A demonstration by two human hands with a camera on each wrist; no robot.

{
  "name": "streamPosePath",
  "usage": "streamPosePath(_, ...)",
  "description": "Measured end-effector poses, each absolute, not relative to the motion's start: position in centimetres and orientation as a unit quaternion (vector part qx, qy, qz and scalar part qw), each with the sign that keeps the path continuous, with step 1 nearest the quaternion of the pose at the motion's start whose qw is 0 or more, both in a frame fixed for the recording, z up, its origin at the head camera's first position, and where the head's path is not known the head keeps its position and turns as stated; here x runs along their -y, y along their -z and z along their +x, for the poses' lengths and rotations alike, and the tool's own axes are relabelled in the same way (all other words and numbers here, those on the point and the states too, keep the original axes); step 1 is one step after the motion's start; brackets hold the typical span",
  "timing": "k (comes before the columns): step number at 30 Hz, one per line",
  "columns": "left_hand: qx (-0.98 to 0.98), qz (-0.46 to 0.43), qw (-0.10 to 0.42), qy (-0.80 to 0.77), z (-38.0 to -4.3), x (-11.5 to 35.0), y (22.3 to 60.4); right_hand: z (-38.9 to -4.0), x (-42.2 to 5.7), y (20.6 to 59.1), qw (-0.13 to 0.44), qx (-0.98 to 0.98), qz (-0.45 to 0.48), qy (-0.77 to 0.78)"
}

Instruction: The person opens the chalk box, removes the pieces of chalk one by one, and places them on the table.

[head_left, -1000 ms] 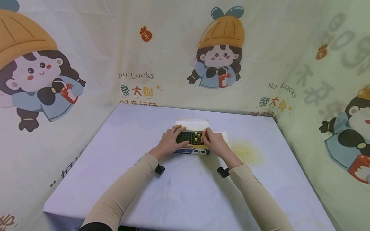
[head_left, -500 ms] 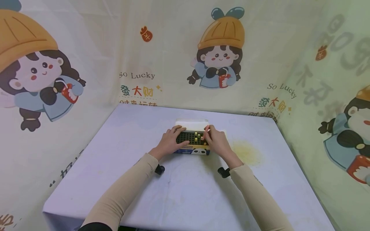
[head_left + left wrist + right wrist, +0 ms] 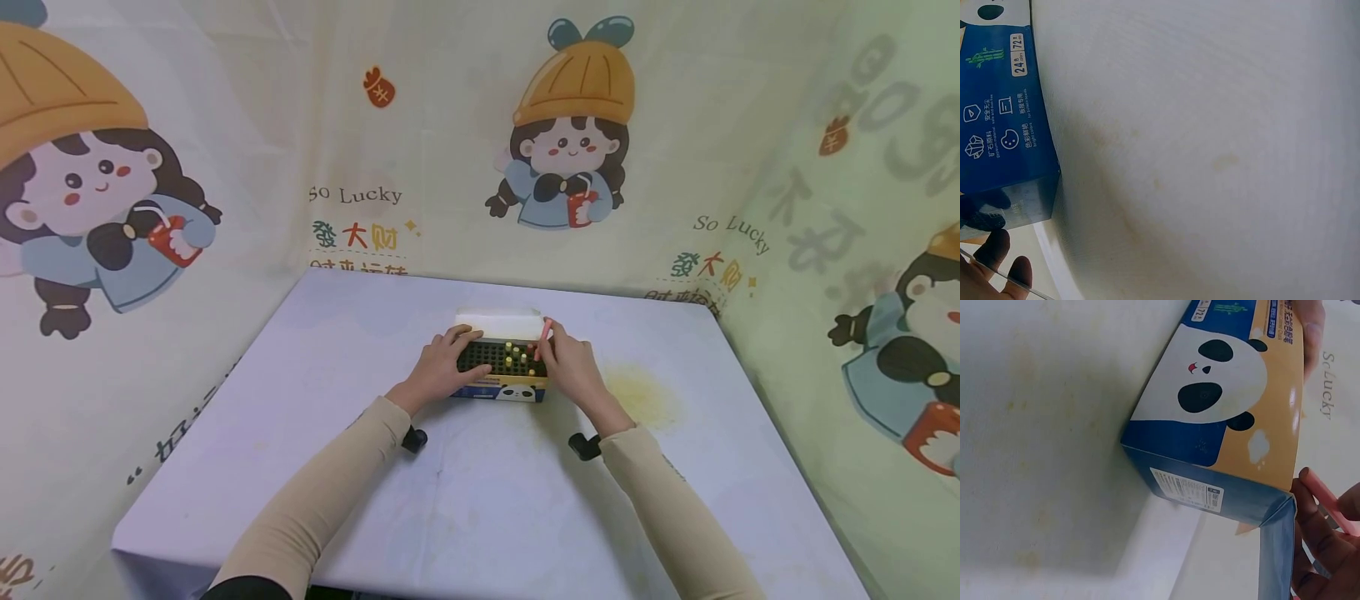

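A chalk box (image 3: 486, 390), blue and yellow with a panda on its front, stands on the table. Its top is open on a black holder (image 3: 478, 357) with rows of holes, where several yellow and reddish chalk ends show toward the right. My left hand (image 3: 442, 367) holds the box's left end, thumb over the near edge, fingers on the far side. At the right end, my right hand (image 3: 572, 367) pinches a pink chalk stick (image 3: 546, 329) between thumb and fingers; the right wrist view shows the chalk stick (image 3: 1319, 489) beside the box's top corner.
A white lid flap (image 3: 497, 322) stands up behind the holder. The table has a white cloth (image 3: 420, 525) with a yellow stain (image 3: 643, 398) right of the right hand. Printed cloth walls (image 3: 450, 150) surround the table's back and sides.
My right hand has shifted slightly right, carrying the pink chalk stick up and away from the holder's right part. My left hand has stayed in place on the box.
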State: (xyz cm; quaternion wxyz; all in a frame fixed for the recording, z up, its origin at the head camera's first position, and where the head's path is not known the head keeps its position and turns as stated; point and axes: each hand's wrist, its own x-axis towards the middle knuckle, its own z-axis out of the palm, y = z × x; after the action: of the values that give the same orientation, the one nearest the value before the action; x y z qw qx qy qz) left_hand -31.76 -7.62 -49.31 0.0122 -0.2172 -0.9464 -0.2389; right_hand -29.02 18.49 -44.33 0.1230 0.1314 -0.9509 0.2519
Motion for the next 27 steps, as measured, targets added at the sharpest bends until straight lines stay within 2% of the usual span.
streamPosePath(9,0.947,-0.217,0.012,0.237,-31.7,7.6,49.3,-29.1,-19.1,44.1,0.107,0.953,0.110,-0.260)
streamPosePath(27,0.946,-0.220,0.013,0.238,-31.8,7.7,49.3,-29.3,-20.1,44.2,0.119,0.952,0.092,-0.267)
